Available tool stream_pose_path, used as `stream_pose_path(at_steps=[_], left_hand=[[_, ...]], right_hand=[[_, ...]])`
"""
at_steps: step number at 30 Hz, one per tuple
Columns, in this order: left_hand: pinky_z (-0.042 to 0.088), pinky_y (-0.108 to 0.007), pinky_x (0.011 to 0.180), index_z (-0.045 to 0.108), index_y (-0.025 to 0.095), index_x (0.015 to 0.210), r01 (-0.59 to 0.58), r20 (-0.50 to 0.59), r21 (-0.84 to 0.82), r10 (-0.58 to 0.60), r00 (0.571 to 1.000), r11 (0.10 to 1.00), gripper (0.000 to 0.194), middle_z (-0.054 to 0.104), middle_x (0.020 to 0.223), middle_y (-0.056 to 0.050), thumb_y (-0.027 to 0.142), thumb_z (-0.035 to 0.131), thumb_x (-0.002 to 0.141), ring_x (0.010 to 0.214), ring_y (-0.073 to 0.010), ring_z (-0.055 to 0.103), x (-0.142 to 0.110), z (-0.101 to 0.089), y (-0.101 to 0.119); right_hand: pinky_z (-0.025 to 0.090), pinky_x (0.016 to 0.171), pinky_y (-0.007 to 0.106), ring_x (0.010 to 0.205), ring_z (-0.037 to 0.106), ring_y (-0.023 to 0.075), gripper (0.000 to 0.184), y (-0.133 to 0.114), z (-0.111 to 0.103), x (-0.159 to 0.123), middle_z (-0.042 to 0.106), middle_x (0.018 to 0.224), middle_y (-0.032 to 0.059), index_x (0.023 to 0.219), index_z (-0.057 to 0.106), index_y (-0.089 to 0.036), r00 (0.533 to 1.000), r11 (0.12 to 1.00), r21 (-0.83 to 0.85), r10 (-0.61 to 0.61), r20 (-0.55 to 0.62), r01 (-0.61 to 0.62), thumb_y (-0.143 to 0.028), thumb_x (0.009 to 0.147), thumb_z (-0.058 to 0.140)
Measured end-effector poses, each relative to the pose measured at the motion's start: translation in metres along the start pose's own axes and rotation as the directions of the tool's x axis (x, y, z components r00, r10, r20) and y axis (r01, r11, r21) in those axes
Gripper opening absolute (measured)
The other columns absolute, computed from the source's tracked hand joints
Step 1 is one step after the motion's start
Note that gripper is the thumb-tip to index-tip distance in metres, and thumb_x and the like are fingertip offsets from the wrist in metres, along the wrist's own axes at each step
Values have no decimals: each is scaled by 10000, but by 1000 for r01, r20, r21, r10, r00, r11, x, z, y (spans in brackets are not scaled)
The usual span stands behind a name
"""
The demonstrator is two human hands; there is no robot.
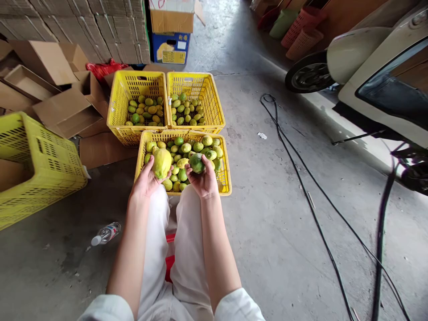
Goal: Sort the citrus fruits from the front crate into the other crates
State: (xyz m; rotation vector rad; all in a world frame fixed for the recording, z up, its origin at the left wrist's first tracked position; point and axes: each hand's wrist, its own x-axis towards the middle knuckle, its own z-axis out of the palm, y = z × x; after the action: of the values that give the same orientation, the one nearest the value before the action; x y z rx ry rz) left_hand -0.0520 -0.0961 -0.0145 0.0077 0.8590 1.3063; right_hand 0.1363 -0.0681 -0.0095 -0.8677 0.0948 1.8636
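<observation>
My left hand (146, 178) is closed round a large yellow lemon (162, 163), held up over the near yellow crate (228, 178). In my right hand (204, 179) is a dark green lemon (196, 163), gripped between thumb and fingers. Both fruits hang above the near crate, which holds many green and yellow lemons (186, 147). Behind it stand two more yellow crates side by side. The back left crate (115, 100) has yellowish lemons (152, 109) in it, and the back right crate (217, 104) holds smaller green-yellow ones (181, 109).
Flattened cardboard boxes (63, 109) pile up at the left, beside another yellow crate (56, 160). A plastic bottle (106, 233) lies on the floor by my left arm. Black cables (294, 160) run along the floor at right, near a white vehicle (361, 58). A blue box (171, 47) stands behind.
</observation>
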Motion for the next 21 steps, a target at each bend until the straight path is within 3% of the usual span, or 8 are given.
stream_pose_path(at_steps=[4, 7, 9, 11, 13, 16, 18, 21], left_hand=[[558, -209, 490, 784, 195, 1260, 0, -23, 10, 0, 1000, 1000, 364, 851, 958, -97, 481, 769, 1034, 702, -183, 780, -1, 1, 3], [596, -222, 532, 794, 199, 1278, 3, -51, 17, -2, 999, 1000, 339, 873, 1056, -122, 435, 750, 1038, 783, -203, 816, -1, 2, 3], [638, -260, 586, 792, 219, 1309, -10, -54, 21, 11, 998, 1000, 357, 884, 1123, -129, 432, 763, 1024, 862, -239, 848, 0, 1, 2], [699, -333, 689, 780, 229, 1349, -41, -47, 8, 41, 998, 999, 399, 886, 1198, -144, 454, 744, 1021, 1004, -304, 880, 1, 0, 1], [743, -435, 832, 763, 238, 1394, -77, -36, -8, 76, 996, 997, 431, 884, 1273, -152, 423, 720, 1007, 1177, -372, 876, 1, -1, 1], [729, -554, 1026, 752, 279, 1446, -109, -3, -6, 109, 994, 994, 505, 874, 1370, -137, 324, 763, 944, 1376, -429, 814, 0, -2, 0], [703, -574, 1108, 770, 309, 1431, -136, 22, 11, 136, 991, 991, 526, 866, 1419, -118, 289, 832, 909, 1449, -434, 775, 1, -3, -1], [698, -481, 1126, 826, 300, 1294, -189, 23, 52, 188, 982, 981, 442, 887, 1367, -100, 255, 928, 866, 1434, -386, 789, 5, -9, -3]], right_hand=[[542, 486, 113, 700, 722, 105, 138, 0, -4, 3, 763, 873, -21, 977, 696, -244, 1000, 1000, -11, -13, 21, 14, -191, 983, 823], [523, 489, 111, 696, 717, 96, 123, 2, -3, 4, 782, 908, -13, 995, 700, -236, 998, 998, -50, -45, 42, 47, -201, 986, 818], [570, 533, 135, 720, 738, 111, 76, 3, 0, 2, 801, 932, 16, 1030, 716, -225, 998, 998, -38, -55, 35, 56, -284, 1043, 763], [667, 633, 205, 852, 805, 168, 187, 3, 2, 1, 822, 969, 58, 1091, 733, -218, 998, 999, -6, -53, 24, 53, -388, 1101, 655], [758, 803, 356, 1092, 844, 252, 269, 2, 2, -1, 842, 1016, 87, 1163, 733, -232, 998, 998, 31, -51, 20, 51, -420, 1112, 549], [739, 1043, 597, 1361, 791, 319, 289, 1, 1, 0, 863, 1093, 94, 1254, 718, -263, 997, 996, 67, -68, 26, 66, -313, 1041, 529], [706, 1115, 639, 1399, 778, 321, 327, 1, 0, 2, 867, 1129, 89, 1273, 717, -265, 997, 994, 70, -81, 19, 80, -234, 987, 562], [735, 1085, 554, 1259, 826, 290, 230, 3, -1, 3, 858, 1109, 65, 1188, 732, -262, 995, 994, 37, -100, -20, 100, -218, 990, 624]])
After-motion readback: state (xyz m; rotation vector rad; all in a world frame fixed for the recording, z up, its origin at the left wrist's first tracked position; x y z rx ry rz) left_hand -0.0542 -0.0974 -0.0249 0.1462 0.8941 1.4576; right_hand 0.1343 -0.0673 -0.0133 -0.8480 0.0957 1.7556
